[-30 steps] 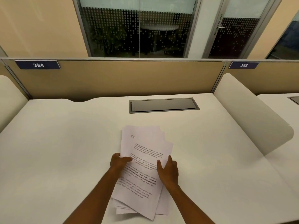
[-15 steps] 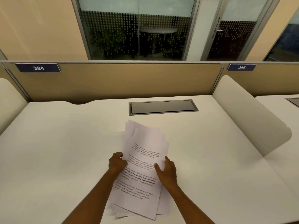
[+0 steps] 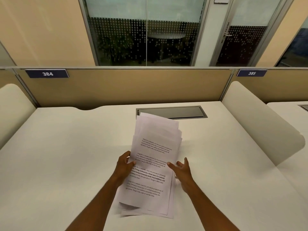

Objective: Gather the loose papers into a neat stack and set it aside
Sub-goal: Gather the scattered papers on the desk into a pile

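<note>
- Sheaf of white printed paper sheets (image 3: pixel 150 165): gathered into one bundle but not yet squared; the far edges fan out in steps and the near corners splay, one lower-left corner looking bent. The bundle sits over the middle of the pale cream surface (image 3: pixel 66 155), its far end reaching the edge of the grey rectangular cable hatch (image 3: pixel 186 112); it looks raised off the surface, though whether the near end rests on it cannot be told

- Left hand (image 3: pixel 124 166): closed on the left long edge, thumb on the top sheet and fingers curled beneath, so it pinches the bundle at about mid-length

- Right hand (image 3: pixel 182 170): spread, fingers extended; the forefinger tip touches the top sheet near the right long edge, while the palm stands just beside that edge without clamping it

- Handling, as judged: the sheets are light, thin and limp, and smooth enough to slide over one another; gripped on one side alone, the free side would sag and single sheets could slip out or crease

- Where to take hold, as judged: both long edges at mid-length, thumbs above and fingers below, loose enough for the sheets to settle when an edge is tapped on the surface, then firmer for carrying the stack aside

- Beige partition with the number plate 384 (image 3: pixel 47 73): well apart from the bundle
</note>
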